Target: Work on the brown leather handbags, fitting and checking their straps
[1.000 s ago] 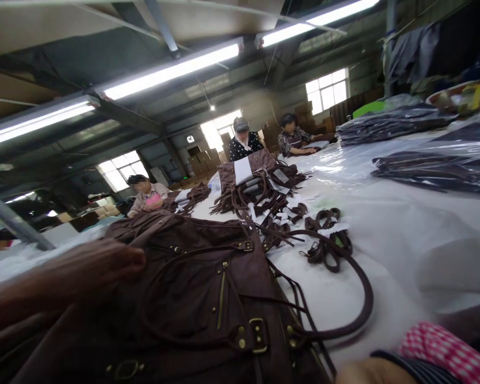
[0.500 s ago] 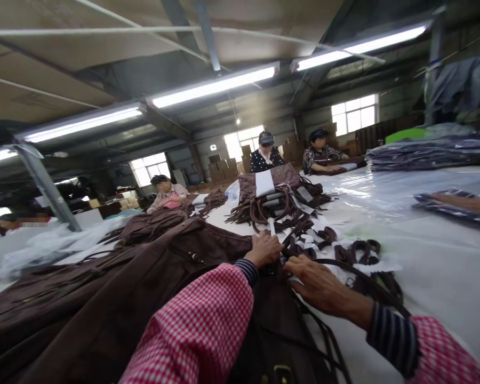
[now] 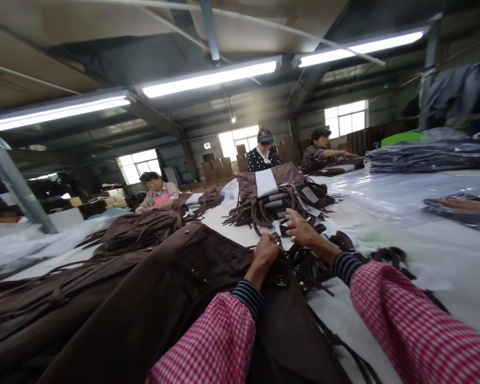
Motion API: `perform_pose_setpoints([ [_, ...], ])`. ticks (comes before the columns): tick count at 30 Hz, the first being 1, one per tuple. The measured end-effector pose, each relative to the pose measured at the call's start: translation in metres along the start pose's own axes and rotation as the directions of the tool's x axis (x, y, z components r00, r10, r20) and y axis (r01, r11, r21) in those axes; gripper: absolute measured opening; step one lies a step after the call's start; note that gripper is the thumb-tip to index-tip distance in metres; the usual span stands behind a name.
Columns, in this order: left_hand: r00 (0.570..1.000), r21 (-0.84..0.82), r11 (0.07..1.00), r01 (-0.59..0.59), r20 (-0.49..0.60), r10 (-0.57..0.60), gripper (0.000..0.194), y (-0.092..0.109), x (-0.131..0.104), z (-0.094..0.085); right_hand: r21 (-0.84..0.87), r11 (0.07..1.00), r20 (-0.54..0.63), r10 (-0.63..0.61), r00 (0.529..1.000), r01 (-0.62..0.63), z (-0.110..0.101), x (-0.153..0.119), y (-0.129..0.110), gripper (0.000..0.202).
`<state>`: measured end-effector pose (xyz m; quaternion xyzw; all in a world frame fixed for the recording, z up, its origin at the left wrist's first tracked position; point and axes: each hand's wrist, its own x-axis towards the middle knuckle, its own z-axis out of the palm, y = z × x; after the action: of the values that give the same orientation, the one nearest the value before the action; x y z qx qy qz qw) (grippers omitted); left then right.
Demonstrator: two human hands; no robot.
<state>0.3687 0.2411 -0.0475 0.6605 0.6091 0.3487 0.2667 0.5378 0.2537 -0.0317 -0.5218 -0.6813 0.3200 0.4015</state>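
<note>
Surface: one, white-covered [image 3: 392,234], running under everything here.
Brown bag: one nearest [image 3: 144,309], lying across the near part of the surface; more brown bags lie beyond it to the left, too overlapped to count.
People: three seated or standing beyond the goods [image 3: 158,197], plus part of one at the left edge.
Wrapped goods: one pile in clear plastic [image 3: 432,157], and one flat bundle [image 3: 464,210] under another person's hand [image 3: 476,207].
Banded stack: one, brown bags with a white band [image 3: 288,178], just beyond the hands.
Straps: several brown coils [image 3: 396,256], count unclear.
Left hand: grasping the brown bag's top corner [image 3: 267,249].
Right hand: released, fingers spread [image 3: 304,232], close to the banded stack.
White strip: one, ridged [image 3: 277,228], between the hands.
Changed: the right hand has moved forward, off the dark handle; the left remains at the corner.
</note>
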Motion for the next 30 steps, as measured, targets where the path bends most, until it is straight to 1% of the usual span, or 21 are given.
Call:
perform_pose_setpoints([
  [2,1.0,-0.097,0.995,0.032,0.001,-0.032,0.032,-0.004,0.003,0.003,-0.005,0.999,0.007,0.032,0.999,-0.032,0.0,0.001,0.006,0.063],
  [4,0.999,-0.204,0.978,0.049,0.007,-0.049,0.032,-0.005,0.004,0.005,-0.045,0.997,0.056,0.059,0.997,-0.056,0.0,-0.003,0.011,0.036],
  [5,0.999,-0.26,0.964,0.053,0.007,-0.053,0.032,-0.006,0.005,0.006,-0.07,0.996,0.08,0.058,0.995,-0.052,0.0,-0.006,0.012,0.025],
  [6,0.998,-0.317,0.947,0.054,0.005,-0.055,0.032,-0.006,0.005,0.006,-0.091,0.995,0.099,0.044,0.994,-0.035,0.001,-0.009,0.012,0.018],
  [7,0.998,-0.374,0.926,0.053,-0.001,-0.058,0.033,-0.006,0.005,0.005,-0.101,0.995,0.115,0.016,0.993,-0.005,0.002,-0.012,0.01,0.017],
  [8,0.998,-0.428,0.902,0.053,-0.01,-0.063,0.035,-0.005,0.005,0.003,-0.102,0.994,0.125,-0.02,0.992,0.033,0.003,-0.013,0.007,0.02],
  [11,0.996,-0.561,0.826,0.055,-0.031,-0.088,0.039,-0.004,0.005,-0.003,-0.066,0.99,0.144,-0.115,0.983,0.126,0.01,-0.012,-0.007,0.035],
  [14,0.994,-0.639,0.767,0.053,-0.041,-0.102,0.042,-0.004,0.008,-0.008,-0.057,0.99,0.128,-0.122,0.984,0.13,0.023,-0.004,-0.02,0.038],
  [16,0.994,-0.661,0.75,0.039,-0.052,-0.098,0.045,-0.005,0.011,-0.01,-0.08,0.991,0.049,-0.105,0.993,0.108,0.031,0.002,-0.026,0.04],
  [18,0.994,-0.658,0.753,0.02,-0.066,-0.084,0.049,-0.006,0.013,-0.012,-0.109,0.989,-0.053,-0.105,0.993,0.099,0.038,0.007,-0.031,0.043],
  [20,0.995,-0.636,0.772,-0.004,-0.083,-0.063,0.05,-0.006,0.016,-0.014,-0.132,0.985,-0.105,-0.124,0.987,0.11,0.041,0.009,-0.036,0.044],
  [23,0.992,-0.589,0.806,-0.046,-0.119,-0.03,0.048,-0.006,0.018,-0.017,-0.185,0.972,-0.07,-0.159,0.985,0.144,0.04,0.008,-0.046,0.033],
  [25,0.988,-0.559,0.826,-0.068,-0.15,-0.021,0.046,-0.006,0.019,-0.018,-0.258,0.953,-0.041,-0.176,0.984,0.16,0.035,0.004,-0.052,0.023],
  [28,0.978,-0.512,0.856,-0.078,-0.206,-0.034,0.041,-0.006,0.018,-0.018,-0.404,0.897,-0.023,-0.206,0.978,0.179,0.029,-0.003,-0.059,0.023],
  [30,0.971,-0.481,0.874,-0.07,-0.235,-0.052,0.039,-0.006,0.017,-0.017,-0.506,0.838,0.0,-0.237,0.972,0.204,0.026,-0.008,-0.062,0.024],
])
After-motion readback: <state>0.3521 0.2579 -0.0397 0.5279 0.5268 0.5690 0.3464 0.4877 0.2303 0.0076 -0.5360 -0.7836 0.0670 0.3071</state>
